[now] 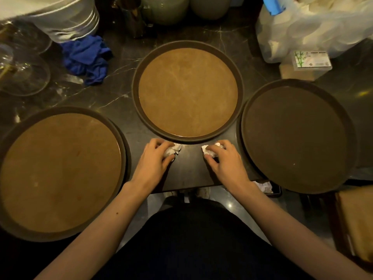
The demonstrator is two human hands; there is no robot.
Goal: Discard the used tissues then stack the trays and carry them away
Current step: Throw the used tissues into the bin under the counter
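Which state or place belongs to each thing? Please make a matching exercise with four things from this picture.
Things:
1. middle tray
2. right tray
3. blue cloth
4. crumpled tissue

States or places:
A. under the fingers of the left hand
B. dark surface, hangs over the counter's near edge
C. lies beside the stack of white plates
D. light brown surface, farthest tray from the person

Pairs: 1-D, 2-B, 3-C, 4-A

Left hand (154, 158) curled; right hand (223, 159) likewise — seemingly clutching.
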